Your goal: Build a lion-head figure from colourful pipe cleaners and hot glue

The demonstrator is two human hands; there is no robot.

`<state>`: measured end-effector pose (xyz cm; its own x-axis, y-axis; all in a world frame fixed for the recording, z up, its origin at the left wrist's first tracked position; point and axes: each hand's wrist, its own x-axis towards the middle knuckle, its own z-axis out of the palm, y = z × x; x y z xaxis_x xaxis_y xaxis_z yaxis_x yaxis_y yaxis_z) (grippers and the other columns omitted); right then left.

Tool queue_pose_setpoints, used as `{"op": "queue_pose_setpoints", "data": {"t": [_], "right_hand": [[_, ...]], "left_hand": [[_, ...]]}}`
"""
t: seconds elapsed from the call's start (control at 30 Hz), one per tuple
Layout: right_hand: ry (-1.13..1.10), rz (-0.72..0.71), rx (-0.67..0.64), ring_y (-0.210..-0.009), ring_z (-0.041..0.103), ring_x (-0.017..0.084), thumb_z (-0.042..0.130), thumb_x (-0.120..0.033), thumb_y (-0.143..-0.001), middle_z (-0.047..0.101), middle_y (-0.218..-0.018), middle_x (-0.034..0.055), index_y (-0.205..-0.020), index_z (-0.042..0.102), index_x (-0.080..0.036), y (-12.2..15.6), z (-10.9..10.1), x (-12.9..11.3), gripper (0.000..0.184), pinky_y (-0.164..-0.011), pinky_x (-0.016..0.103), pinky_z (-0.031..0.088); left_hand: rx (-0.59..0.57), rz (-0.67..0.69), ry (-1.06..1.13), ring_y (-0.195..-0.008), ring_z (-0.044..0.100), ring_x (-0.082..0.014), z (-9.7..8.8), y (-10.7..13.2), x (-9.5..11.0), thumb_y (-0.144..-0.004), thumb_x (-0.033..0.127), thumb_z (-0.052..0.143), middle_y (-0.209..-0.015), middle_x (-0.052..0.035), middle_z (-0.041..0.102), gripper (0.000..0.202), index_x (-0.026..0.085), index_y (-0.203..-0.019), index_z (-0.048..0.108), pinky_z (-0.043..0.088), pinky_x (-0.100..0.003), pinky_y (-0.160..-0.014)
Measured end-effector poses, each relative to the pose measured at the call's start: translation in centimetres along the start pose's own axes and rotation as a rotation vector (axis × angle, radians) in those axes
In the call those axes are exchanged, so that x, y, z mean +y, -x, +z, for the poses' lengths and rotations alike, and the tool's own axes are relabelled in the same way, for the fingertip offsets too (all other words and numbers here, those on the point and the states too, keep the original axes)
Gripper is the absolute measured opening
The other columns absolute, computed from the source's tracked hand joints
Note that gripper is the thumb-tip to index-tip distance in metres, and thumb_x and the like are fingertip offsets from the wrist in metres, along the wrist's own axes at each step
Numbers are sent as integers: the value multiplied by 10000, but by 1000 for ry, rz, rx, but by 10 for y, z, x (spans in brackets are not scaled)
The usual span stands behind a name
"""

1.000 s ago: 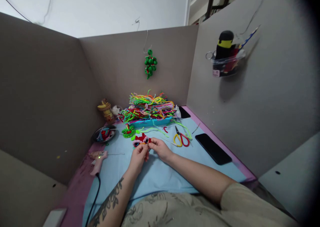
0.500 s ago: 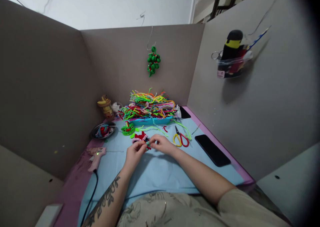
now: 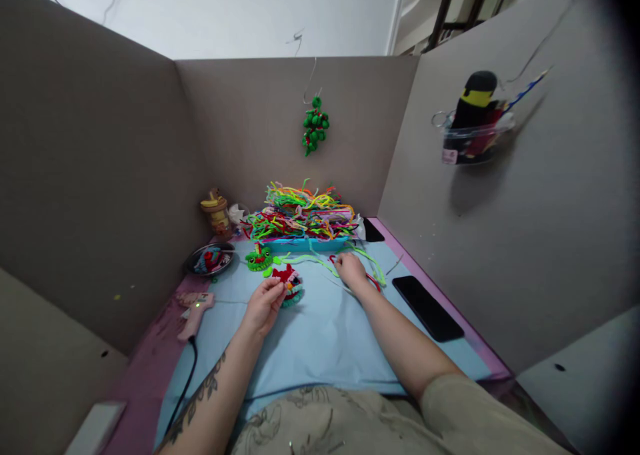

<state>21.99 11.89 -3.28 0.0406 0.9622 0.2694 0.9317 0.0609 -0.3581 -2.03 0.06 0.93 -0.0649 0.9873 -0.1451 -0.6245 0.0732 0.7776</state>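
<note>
My left hand (image 3: 264, 303) pinches a small fuzzy pipe-cleaner figure (image 3: 293, 288) in red, pink, orange and teal between thumb and fingers, just above the blue cloth. My right hand (image 3: 351, 270) is apart from it, low over the cloth, its fingers drawn together. Beside those fingertips is a short red pipe-cleaner piece (image 3: 332, 259); whether they grip it is hidden. Scissors (image 3: 375, 283) lie partly under this hand, only a red handle showing. A green pipe-cleaner head (image 3: 259, 258) with eyes lies beyond my left hand.
A blue tray (image 3: 305, 245) heaped with coloured pipe cleaners stands at the back. To the left are a dark bowl (image 3: 193, 268) and a pink glue gun (image 3: 197, 315) with a cord. A black phone (image 3: 427, 308) lies right. A green ornament (image 3: 315, 128) hangs on the back panel.
My right hand has left the figure and moved right and forward to the scissors and red piece. My left hand keeps hold of the figure, which is now more visible. The view has shifted slightly.
</note>
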Motion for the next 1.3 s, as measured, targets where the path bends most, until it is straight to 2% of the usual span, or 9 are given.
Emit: {"op": "queue_pose_setpoints", "data": {"t": [0.23, 0.43, 0.5, 0.57, 0.7, 0.87, 0.97, 1.1, 1.3], "right_hand": [[-25, 36, -21, -876, 545, 221, 517, -231, -820, 620, -922, 134, -888, 647, -145, -2, 1, -4, 171, -717, 287, 367], [-95, 31, -17, -832, 542, 205, 482, -180, -813, 620, -862, 119, -806, 630, -137, 2, -13, -4, 154, -703, 278, 364], [-184, -13, 4, -779, 534, 177, 462, -179, -818, 613, -800, 70, -809, 602, -156, 10, -24, -9, 143, -683, 263, 364], [-490, -149, 22, -699, 513, 152, 448, -199, -826, 585, -737, 22, -817, 571, -172, 22, -34, -18, 126, -645, 251, 365], [-1040, -407, -334, -673, 508, 131, 530, -257, -790, 559, -712, -9, -785, 543, -177, 49, -45, -46, 81, -635, 244, 391], [-1155, -442, -553, -596, 470, 106, 585, -251, -758, 538, -657, -26, -781, 554, -169, 66, -38, -63, 90, -573, 228, 364], [-1095, -451, -530, -610, 483, 110, 579, -242, -767, 550, -668, -22, -787, 574, -169, 67, -38, -63, 75, -585, 232, 376], [-1036, -468, -342, -806, 554, 154, 566, -226, -789, 607, -865, 27, -886, 614, -181, 70, -48, -68, 117, -717, 280, 423], [-1034, -618, -209, -892, 552, 177, 570, -233, -813, 602, -923, 45, -959, 655, -217, 77, -60, -73, 170, -812, 334, 418]], "left_hand": [[-61, -34, 10, -751, 648, -92, 0, 1, 0, -606, 55, 750, -817, -4, 634, 336, 155, -901, 624, 522, -180, -718], [-104, -63, -22, -749, 642, -100, 0, 1, 0, -610, 82, 762, -836, -37, 660, 282, 127, -861, 641, 518, -175, -701], [-110, -71, -31, -716, 635, -91, 0, 2, 0, -626, 113, 765, -812, -32, 657, 257, 126, -849, 639, 517, -170, -678], [-123, -74, -50, -698, 630, -87, 0, 3, 0, -639, 144, 767, -794, -28, 653, 239, 127, -836, 632, 515, -173, -672], [-177, -72, -80, -802, 643, -124, 2, 6, 0, -662, 201, 762, -889, -54, 667, 251, 135, -859, 621, 514, -211, -728], [-270, -116, -73, -914, 634, -162, 5, 12, 3, -671, 230, 753, -1128, -94, 626, 278, 146, -902, 623, 502, -246, -772], [-230, -81, -116, -784, 634, -118, 5, 11, 2, -627, 200, 780, -932, -58, 676, 239, 131, -812, 645, 488, -200, -710], [-164, -92, -192, -690, 608, -88, 4, 9, -2, -600, 204, 793, -802, -34, 669, 249, 126, -800, 666, 469, -176, -655], [-233, -192, -313, -556, 564, -73, 10, 16, -4, -571, 236, 804, -701, -32, 652, 282, 114, -791, 675, 446, -192, -574]]}}
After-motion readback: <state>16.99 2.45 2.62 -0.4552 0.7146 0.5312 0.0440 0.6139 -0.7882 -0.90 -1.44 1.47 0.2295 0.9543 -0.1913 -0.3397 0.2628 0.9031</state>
